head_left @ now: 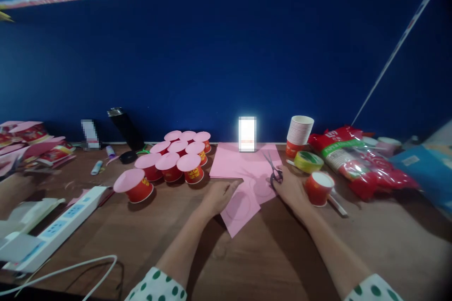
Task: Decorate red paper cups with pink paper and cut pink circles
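My left hand (219,195) rests with fingers together on the edge of a small pink paper sheet (243,207) that has a circle drawn on it. My right hand (290,189) reaches the handles of a pair of scissors (274,169) lying on a larger stack of pink paper (240,162); its fingers curl at the handles. A single red paper cup (319,188) stands just right of that hand. Several red cups capped with pink paper discs (176,160) stand upside down to the left.
A stack of red cups (299,134), a yellow-green tape roll (308,161) and red plastic bags (356,160) lie at the right. A bright phone screen (247,133) leans on the blue wall. A white power strip (60,225) and cable sit front left.
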